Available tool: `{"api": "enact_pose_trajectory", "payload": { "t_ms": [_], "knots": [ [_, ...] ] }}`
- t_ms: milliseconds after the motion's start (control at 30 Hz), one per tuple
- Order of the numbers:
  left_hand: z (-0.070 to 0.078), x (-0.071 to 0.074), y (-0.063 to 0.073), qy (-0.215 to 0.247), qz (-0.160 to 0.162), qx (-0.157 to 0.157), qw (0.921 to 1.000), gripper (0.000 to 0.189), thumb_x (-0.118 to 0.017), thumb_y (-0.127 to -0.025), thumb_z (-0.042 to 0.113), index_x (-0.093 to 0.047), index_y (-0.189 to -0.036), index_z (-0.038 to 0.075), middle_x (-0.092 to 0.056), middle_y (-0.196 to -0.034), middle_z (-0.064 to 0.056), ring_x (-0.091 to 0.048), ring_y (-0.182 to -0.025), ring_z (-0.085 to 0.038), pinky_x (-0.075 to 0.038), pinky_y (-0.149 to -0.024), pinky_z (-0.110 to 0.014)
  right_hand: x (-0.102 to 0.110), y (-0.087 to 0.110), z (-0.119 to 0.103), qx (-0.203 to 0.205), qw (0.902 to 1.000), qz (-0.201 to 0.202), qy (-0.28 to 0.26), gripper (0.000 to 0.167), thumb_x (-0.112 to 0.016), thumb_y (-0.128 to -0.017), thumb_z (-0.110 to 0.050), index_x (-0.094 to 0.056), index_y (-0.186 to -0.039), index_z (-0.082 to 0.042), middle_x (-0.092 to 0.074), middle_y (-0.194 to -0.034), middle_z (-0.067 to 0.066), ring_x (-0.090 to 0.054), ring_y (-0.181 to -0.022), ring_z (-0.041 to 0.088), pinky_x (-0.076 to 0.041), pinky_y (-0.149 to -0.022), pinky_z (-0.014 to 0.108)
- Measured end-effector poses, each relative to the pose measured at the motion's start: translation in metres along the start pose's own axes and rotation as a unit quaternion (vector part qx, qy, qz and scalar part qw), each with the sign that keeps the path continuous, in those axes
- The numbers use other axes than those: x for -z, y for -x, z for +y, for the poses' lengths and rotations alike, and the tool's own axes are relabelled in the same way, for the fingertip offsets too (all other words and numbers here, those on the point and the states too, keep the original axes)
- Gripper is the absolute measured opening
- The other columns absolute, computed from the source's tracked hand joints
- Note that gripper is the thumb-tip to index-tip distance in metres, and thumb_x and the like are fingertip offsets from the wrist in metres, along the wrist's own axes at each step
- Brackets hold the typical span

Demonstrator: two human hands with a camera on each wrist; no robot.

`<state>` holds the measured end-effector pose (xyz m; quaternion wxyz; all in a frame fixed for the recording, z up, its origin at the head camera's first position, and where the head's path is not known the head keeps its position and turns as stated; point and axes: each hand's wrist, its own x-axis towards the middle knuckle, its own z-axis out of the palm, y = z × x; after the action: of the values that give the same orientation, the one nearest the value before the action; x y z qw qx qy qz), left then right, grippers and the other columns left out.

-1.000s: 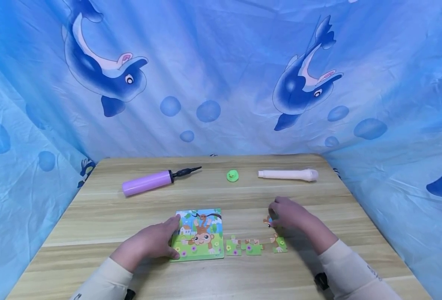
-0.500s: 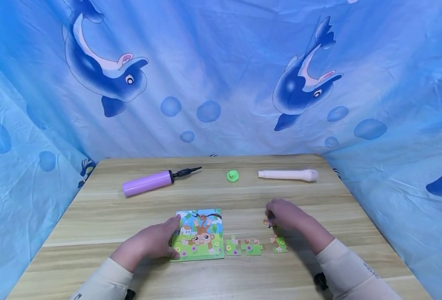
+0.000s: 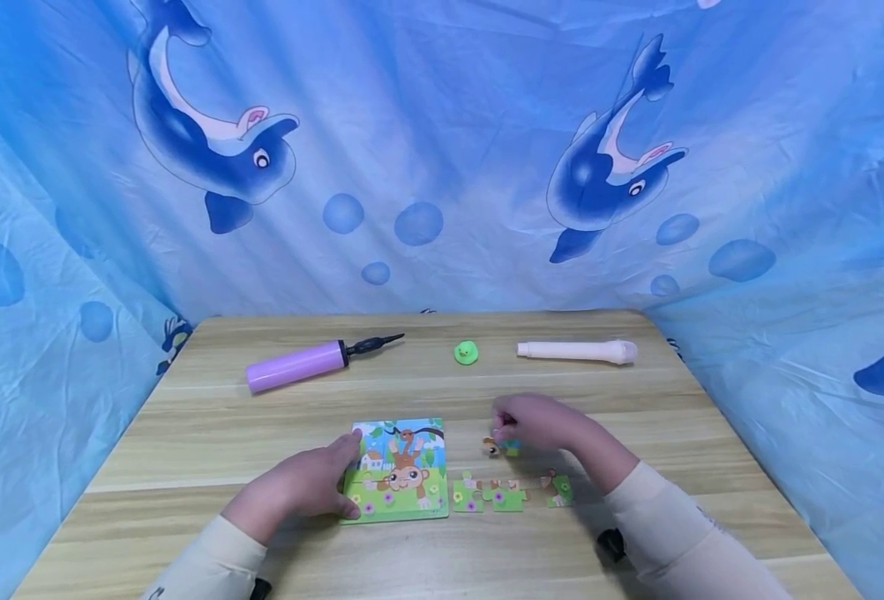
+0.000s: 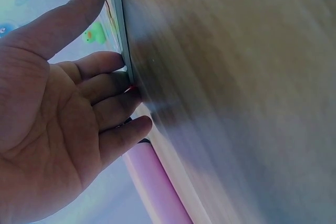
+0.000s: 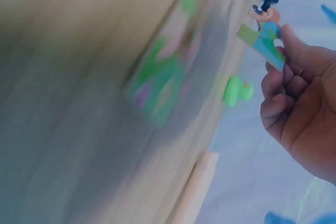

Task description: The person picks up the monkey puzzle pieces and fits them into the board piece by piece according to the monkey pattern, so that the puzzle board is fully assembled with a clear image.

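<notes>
In the head view, a monkey jigsaw puzzle [image 3: 404, 492] lies flat at the front middle of the table. My left hand [image 3: 310, 482] rests against its left edge, thumb near the front corner and fingers farther back, loosely extended. My right hand [image 3: 550, 427] pinches a puzzle piece [image 3: 491, 448] between thumb and fingers, right of the puzzle. That puzzle piece [image 5: 266, 46], with a monkey's eye and blue and green parts, shows tilted in the right wrist view. Below this hand lie loose puzzle pieces: two together [image 3: 508, 497] beside the puzzle and one [image 3: 560, 490] farther right.
Along the back of the wooden table [image 3: 217, 450] lie a purple hand pump [image 3: 295, 367] with a black nozzle, a small green duck [image 3: 466, 352] and a pale pink toy microphone [image 3: 572, 351]. A blue dolphin-print curtain [image 3: 442, 150] hangs behind and on both sides.
My right hand has picked up the puzzle piece and carried it leftward, toward the puzzle. My left hand stays at the puzzle's left edge.
</notes>
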<state>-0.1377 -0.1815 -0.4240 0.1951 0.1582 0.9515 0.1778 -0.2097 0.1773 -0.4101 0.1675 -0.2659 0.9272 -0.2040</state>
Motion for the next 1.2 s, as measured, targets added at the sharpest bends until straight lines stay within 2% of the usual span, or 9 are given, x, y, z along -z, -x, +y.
{"api": "enact_pose_trajectory", "payload": {
  "t_ms": [233,400,733,933,1000,1067,1133,1200],
  "knots": [
    [0.000,0.000,0.000,0.000,-0.003,-0.001,1.0000,0.113,-0.085,-0.070,0.041,-0.022,-0.155,0.001,-0.027,-0.159,-0.021,-0.039,-0.139,-0.041,-0.033,-0.114,-0.055,-0.015,-0.030,-0.040,0.074,0.9960,-0.043,-0.026,0.013,-0.066,-0.093,-0.028,-0.059,-0.084,-0.021,-0.054,-0.074,-0.009,-0.047,-0.065,0.007,-0.043,-0.059,0.023],
    [0.000,0.000,0.000,0.001,-0.004,0.000,1.0000,0.113,-0.085,-0.070,0.041,-0.022,-0.155,0.001,-0.028,-0.159,-0.020,-0.039,-0.139,-0.041,-0.033,-0.115,-0.055,-0.029,-0.051,-0.060,0.075,0.9951,-0.064,-0.006,0.014,-0.067,-0.093,-0.029,-0.059,-0.084,-0.023,-0.054,-0.074,-0.010,-0.047,-0.065,0.006,-0.043,-0.059,0.021],
    [0.000,0.001,0.001,0.002,-0.006,0.001,1.0000,0.112,-0.085,-0.071,0.040,-0.021,-0.155,0.001,-0.028,-0.159,-0.021,-0.038,-0.140,-0.041,-0.033,-0.115,-0.055,-0.054,-0.075,-0.072,0.048,0.9977,-0.031,0.036,0.018,-0.066,-0.093,-0.036,-0.058,-0.082,-0.025,-0.056,-0.075,-0.011,-0.049,-0.066,0.006,-0.044,-0.061,0.021],
    [0.001,0.001,0.000,0.001,-0.002,0.001,1.0000,0.114,-0.085,-0.070,0.041,-0.021,-0.155,0.001,-0.027,-0.159,-0.021,-0.038,-0.139,-0.041,-0.032,-0.115,-0.055,-0.057,-0.071,-0.077,0.060,0.9946,-0.001,0.084,0.016,-0.064,-0.094,-0.040,-0.060,-0.086,-0.027,-0.054,-0.080,-0.012,-0.049,-0.071,0.005,-0.044,-0.062,0.020],
    [0.001,0.001,0.000,0.002,-0.001,0.000,1.0000,0.114,-0.085,-0.070,0.041,-0.021,-0.155,0.001,-0.028,-0.159,-0.021,-0.038,-0.140,-0.041,-0.032,-0.115,-0.055,-0.054,-0.064,-0.080,0.086,0.9896,0.005,0.115,0.013,-0.064,-0.094,-0.040,-0.064,-0.093,-0.027,-0.055,-0.087,-0.012,-0.051,-0.079,0.004,-0.047,-0.069,0.021],
    [0.001,0.001,0.000,0.004,-0.002,-0.001,1.0000,0.113,-0.085,-0.070,0.040,-0.021,-0.155,0.001,-0.028,-0.159,-0.021,-0.038,-0.140,-0.041,-0.032,-0.115,-0.055,-0.053,-0.056,-0.082,0.120,0.9806,0.003,0.155,0.016,-0.063,-0.095,-0.040,-0.068,-0.103,-0.027,-0.056,-0.095,-0.012,-0.053,-0.086,0.004,-0.050,-0.076,0.021],
    [0.001,0.001,0.000,0.005,-0.003,-0.001,1.0000,0.113,-0.085,-0.070,0.040,-0.021,-0.155,0.001,-0.028,-0.159,-0.021,-0.038,-0.140,-0.041,-0.032,-0.115,-0.055,-0.053,-0.047,-0.083,0.162,0.9653,-0.001,0.205,0.022,-0.062,-0.095,-0.041,-0.070,-0.110,-0.027,-0.057,-0.100,-0.011,-0.053,-0.091,0.004,-0.050,-0.081,0.021],
    [0.001,0.002,0.000,0.005,-0.002,-0.001,1.0000,0.113,-0.085,-0.070,0.040,-0.021,-0.155,0.001,-0.028,-0.159,-0.021,-0.039,-0.139,-0.041,-0.033,-0.115,-0.055,-0.054,-0.040,-0.084,0.197,0.9489,-0.001,0.247,0.024,-0.061,-0.095,-0.044,-0.070,-0.110,-0.027,-0.058,-0.102,-0.011,-0.053,-0.092,0.003,-0.050,-0.083,0.020]
  ]
}}
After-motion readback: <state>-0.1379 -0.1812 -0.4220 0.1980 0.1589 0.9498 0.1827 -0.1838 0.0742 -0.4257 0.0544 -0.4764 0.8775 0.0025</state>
